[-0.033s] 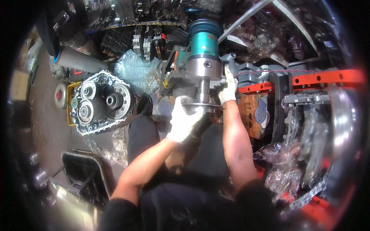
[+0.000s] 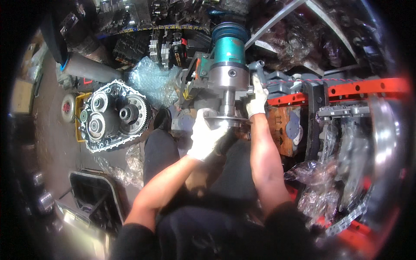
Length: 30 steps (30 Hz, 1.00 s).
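A teal motor-like spindle (image 2: 228, 51) with a dark grooved pulley (image 2: 229, 31) carries a steel chuck (image 2: 228, 78). Out of the chuck toward me sticks a steel shaft with a thin round flange (image 2: 227, 118). My left hand (image 2: 203, 136), in a white glove, is closed round the left edge of that flange, its thumb side up and some fingers underneath. To the right of the chuck, my gloved right hand (image 2: 258, 103) reaches up and closes on a grey metal handle (image 2: 257, 65). Part of its fingers is hidden by the machine.
At left lies an open gearbox housing (image 2: 125, 141) with several gears, next to bubble wrap (image 2: 154, 80). A black-framed panel (image 2: 97, 195) leans below. On the right stand a red perforated rail (image 2: 366, 88), a wooden box (image 2: 278, 125) and film-wrapped metal parts (image 2: 323, 186).
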Available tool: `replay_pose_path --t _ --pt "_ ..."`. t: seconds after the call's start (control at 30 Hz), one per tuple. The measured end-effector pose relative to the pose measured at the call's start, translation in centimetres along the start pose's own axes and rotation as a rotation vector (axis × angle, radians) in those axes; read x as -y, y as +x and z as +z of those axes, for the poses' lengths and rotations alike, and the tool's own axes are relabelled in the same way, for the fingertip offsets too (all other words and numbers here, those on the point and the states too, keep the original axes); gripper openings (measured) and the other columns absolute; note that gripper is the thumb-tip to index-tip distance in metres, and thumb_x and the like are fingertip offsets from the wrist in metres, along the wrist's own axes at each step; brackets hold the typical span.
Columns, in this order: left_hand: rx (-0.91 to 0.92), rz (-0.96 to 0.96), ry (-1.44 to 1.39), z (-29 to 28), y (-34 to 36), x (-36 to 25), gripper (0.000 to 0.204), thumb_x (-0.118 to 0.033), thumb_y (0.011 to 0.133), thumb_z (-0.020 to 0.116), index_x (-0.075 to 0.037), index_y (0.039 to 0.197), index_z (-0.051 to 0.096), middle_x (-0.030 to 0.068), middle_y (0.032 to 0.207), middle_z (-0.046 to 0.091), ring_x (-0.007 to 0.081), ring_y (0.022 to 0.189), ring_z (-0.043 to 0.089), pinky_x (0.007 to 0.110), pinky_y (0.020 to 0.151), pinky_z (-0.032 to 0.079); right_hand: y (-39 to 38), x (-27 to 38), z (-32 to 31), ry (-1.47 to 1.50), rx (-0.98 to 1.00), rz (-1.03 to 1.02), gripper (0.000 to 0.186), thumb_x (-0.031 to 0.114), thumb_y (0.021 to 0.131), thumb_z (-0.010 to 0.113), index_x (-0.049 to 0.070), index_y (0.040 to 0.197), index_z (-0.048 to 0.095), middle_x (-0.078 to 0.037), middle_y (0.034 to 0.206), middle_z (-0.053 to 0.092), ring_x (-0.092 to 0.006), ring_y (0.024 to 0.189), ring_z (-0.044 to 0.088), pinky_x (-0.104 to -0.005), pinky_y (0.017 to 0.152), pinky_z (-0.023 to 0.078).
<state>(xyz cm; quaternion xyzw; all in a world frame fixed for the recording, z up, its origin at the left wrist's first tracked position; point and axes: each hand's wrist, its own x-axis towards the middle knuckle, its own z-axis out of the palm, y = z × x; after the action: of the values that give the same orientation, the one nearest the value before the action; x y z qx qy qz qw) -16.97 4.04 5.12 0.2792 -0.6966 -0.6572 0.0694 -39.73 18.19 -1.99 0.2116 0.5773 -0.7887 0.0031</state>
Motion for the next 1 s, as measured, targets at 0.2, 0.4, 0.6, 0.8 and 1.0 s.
replay_pose_path --t 0.2,0.4,0.6,0.8,1.0 --pt "0.047 -0.017 -0.077 0.1 0.3 0.8 0.058 -0.029 0.08 0.089 -0.007 0.125 0.058 0.01 0.112 0.067 0.0208 0.1 0.066 0.038 0.088 0.057 -1.0 2.7 -3.2 -0.016 -0.038 0.044 0.031 0.034 0.103 0.071 0.004 0.109 0.074 -0.008 0.092 0.073 -0.0181 0.07 0.065 -0.0329 0.055 0.05" --pt "0.034 0.166 -0.021 -0.2 0.7 0.9 0.048 -0.025 0.084 0.084 -0.005 0.117 0.056 0.0125 0.105 0.067 0.021 0.093 0.066 0.039 0.084 0.057 -2.7 4.3 -4.9 -0.285 0.066 -0.027 0.023 0.033 0.1 0.075 0.01 0.103 0.075 -0.002 0.088 0.071 -0.0143 0.066 0.061 -0.032 0.052 0.046" --pt "0.091 0.698 0.46 -2.3 2.3 -1.5 0.041 -0.017 0.085 0.08 -0.003 0.115 0.056 0.015 0.095 0.062 0.0313 0.083 0.065 0.045 0.075 0.056 -4.8 10.5 -1.5 -0.579 0.141 -0.398 0.032 0.032 0.104 0.07 0.001 0.107 0.078 -0.009 0.095 0.08 -0.016 0.08 0.073 -0.0294 0.063 0.056" --pt "0.214 0.936 0.694 -2.5 3.1 -3.3 0.024 -0.012 0.08 0.072 -0.003 0.101 0.062 0.0195 0.094 0.06 0.0366 0.088 0.063 0.049 0.074 0.054 -7.8 15.6 5.5 -1.078 0.572 -1.143 0.014 0.013 0.099 0.076 0.006 0.11 0.081 -0.011 0.098 0.079 -0.0207 0.085 0.076 -0.0358 0.077 0.06" --pt "0.096 0.56 0.078 -2.0 2.3 -1.4 0.039 -0.013 0.085 0.077 -0.003 0.119 0.061 0.017 0.104 0.064 0.0325 0.098 0.067 0.045 0.087 0.058 -8.4 16.2 8.4 -1.175 0.801 -1.42 0.014 0.012 0.093 0.078 0.007 0.105 0.077 -0.012 0.097 0.075 -0.0331 0.086 0.073 -0.0417 0.078 0.06"
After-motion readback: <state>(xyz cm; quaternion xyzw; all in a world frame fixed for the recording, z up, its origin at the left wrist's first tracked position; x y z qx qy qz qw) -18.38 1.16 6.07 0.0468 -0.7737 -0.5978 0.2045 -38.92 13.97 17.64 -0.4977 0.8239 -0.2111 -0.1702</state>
